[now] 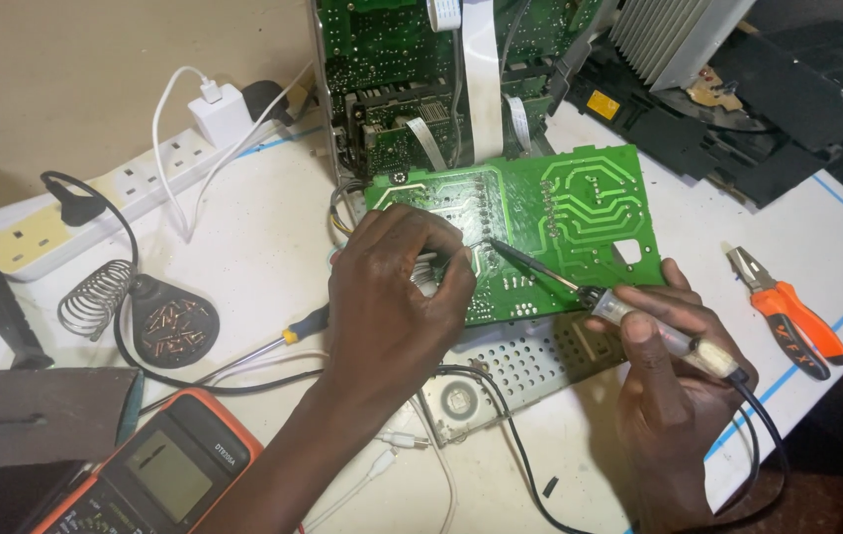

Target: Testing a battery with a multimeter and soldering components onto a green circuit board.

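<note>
Green circuit board [580,213], solder side up with pale curved traces and a square cut-out, tilted over a perforated metal chassis; soldering iron [590,294], dark slim tip touching the board's joints, handle clear

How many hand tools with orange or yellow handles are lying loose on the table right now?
2: orange-handled pliers lie right of the right hand; a yellow-and-black-handled screwdriver lies left of the left hand, partly hidden beneath it. Others may be hidden.
</note>
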